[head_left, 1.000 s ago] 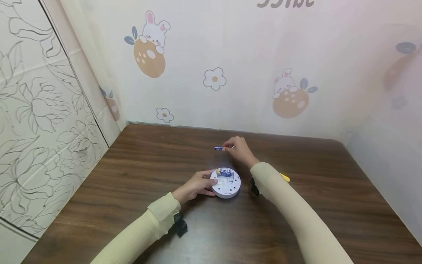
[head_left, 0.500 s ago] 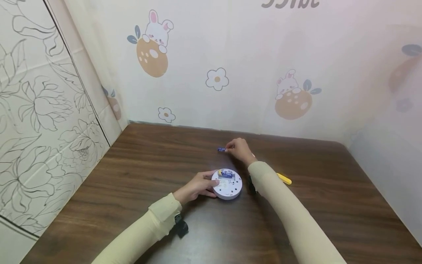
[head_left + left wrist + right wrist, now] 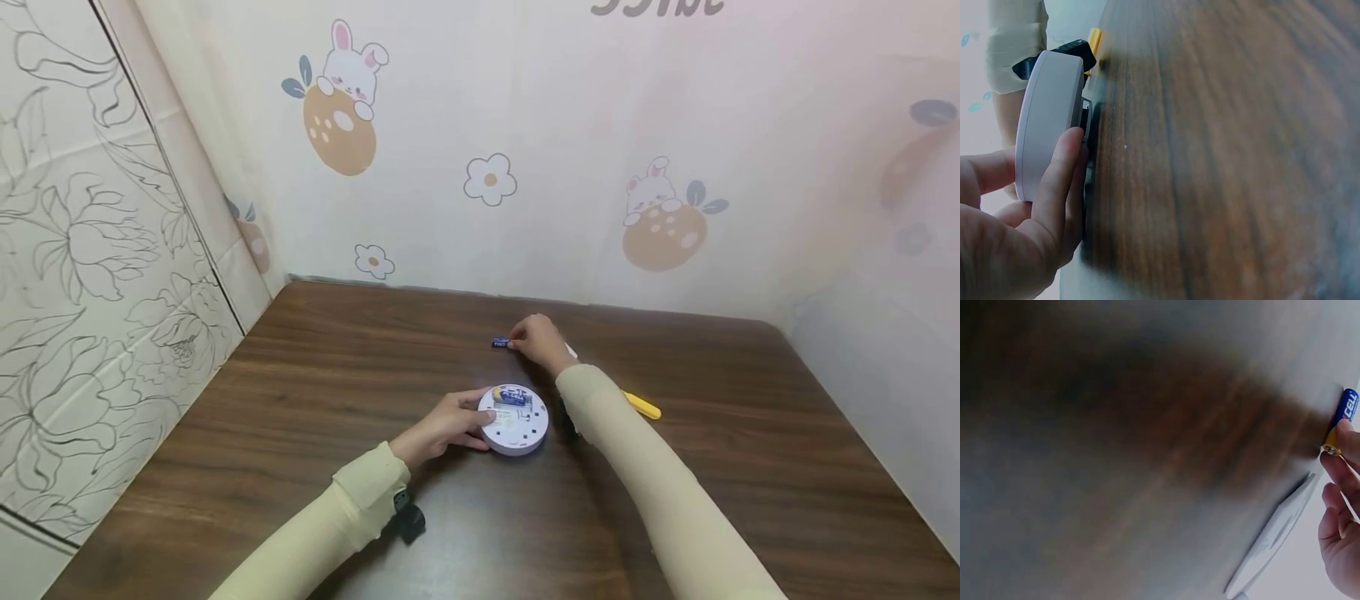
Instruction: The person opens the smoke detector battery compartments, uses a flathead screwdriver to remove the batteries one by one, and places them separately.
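In the head view my left hand (image 3: pixel 450 423) grips a round white device (image 3: pixel 517 432) by its left rim, thumb on top. A blue-and-yellow battery (image 3: pixel 512 397) lies in the open compartment at the device's far side. The left wrist view shows the device (image 3: pixel 1054 119) edge-on, with fingers beneath and a thin clip-like part on its underside. Farther back, my right hand (image 3: pixel 540 340) pinches the end of another blue battery (image 3: pixel 500 342) between thumb and finger. Its yellow end shows near the thumb in the right wrist view; whether this battery (image 3: pixel 1346 406) touches the table cannot be told.
A yellow-handled tool (image 3: pixel 642 406) lies on the brown wooden table (image 3: pixel 360 358), partly behind the right forearm. A flat white piece (image 3: pixel 572 351) sits beside the right wrist. Patterned curtains (image 3: pixel 435 100) stand along the table's back and sides.
The right hand has come slightly nearer with its battery, and its forearm has shifted left, showing more of the yellow tool and the white piece. The left hand keeps its grip on the device.
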Tool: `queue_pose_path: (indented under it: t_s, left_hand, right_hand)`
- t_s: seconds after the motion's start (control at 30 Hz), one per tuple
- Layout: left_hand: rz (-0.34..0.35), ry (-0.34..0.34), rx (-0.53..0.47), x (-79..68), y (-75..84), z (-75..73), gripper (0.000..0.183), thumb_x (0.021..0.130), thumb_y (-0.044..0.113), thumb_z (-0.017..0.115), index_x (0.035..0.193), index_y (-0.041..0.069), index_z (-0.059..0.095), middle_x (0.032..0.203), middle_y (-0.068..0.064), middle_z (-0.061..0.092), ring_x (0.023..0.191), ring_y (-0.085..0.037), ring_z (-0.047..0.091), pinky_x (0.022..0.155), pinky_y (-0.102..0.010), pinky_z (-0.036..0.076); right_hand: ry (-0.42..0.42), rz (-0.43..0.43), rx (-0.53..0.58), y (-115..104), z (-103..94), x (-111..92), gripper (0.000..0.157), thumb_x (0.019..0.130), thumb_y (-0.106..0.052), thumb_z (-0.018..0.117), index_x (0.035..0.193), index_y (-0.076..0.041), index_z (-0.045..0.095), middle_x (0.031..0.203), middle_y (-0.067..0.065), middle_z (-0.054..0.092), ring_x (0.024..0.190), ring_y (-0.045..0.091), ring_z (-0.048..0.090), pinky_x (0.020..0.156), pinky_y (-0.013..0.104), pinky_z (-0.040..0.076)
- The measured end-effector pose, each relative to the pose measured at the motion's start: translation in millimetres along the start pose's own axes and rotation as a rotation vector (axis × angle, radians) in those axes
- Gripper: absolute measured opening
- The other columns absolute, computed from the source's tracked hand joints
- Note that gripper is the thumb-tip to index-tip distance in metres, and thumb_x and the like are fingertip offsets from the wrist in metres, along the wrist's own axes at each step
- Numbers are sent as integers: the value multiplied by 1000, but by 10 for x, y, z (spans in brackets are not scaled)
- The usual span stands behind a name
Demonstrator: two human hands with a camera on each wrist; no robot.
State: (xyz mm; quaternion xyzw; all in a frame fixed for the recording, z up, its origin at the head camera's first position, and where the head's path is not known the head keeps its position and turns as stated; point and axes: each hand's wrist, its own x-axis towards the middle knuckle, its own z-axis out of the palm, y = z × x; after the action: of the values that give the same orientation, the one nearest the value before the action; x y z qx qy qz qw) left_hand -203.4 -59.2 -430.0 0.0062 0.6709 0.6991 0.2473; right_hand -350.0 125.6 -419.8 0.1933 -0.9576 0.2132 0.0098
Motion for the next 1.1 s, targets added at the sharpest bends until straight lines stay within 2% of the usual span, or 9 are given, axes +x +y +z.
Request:
queue_pose_path:
  t_s: [0.23, 0.47, 0.73, 0.93, 1.1]
  left_hand:
    - [-16, 1, 10, 22, 26, -1, 50, 94, 3, 57, 143, 7, 44, 98, -16, 59, 72, -21, 63, 68, -39, 60]
    - [-22, 12, 3, 22, 53, -10, 51, 94, 2, 57, 143, 6, 43, 98, -16, 59, 71, -21, 62, 68, -39, 60]
    - [-25, 8, -3, 34, 77, -18, 50, 94, 1, 56, 143, 5, 43, 97, -17, 59, 71, -21, 63, 68, -39, 60]
    - [-16, 10, 2, 29, 55, 2, 50, 94, 2, 56, 142, 5, 44, 97, -17, 59, 71, -21, 62, 68, -39, 60]
    - [-8, 19, 9, 4, 19, 14, 51, 94, 1, 56, 143, 4, 43, 96, -17, 59, 69, -21, 62, 67, -39, 60]
  right_hand:
    - [-41, 20, -45, 4, -25, 44, 16, 89, -14, 68, 99, -3, 74, 102, 12, 68, 102, 30, 55, 95, 44, 46]
    - [-67, 37, -27, 5, -30, 83, 17, 89, -14, 67, 101, -3, 73, 102, 13, 68, 99, 29, 60, 92, 42, 50]
    - [-77, 68, -12, 35, -54, 95, 25, 86, -12, 70, 108, -2, 70, 109, 14, 65, 104, 29, 59, 93, 42, 50]
    - [-52, 41, 2, -13, -160, -13, 25, 84, -9, 70, 108, -2, 69, 107, 13, 65, 100, 27, 60, 89, 40, 52]
    - [-37, -10, 24, -152, -255, -142, 22, 86, -8, 68, 108, -2, 70, 104, 11, 65, 94, 24, 61, 83, 37, 54]
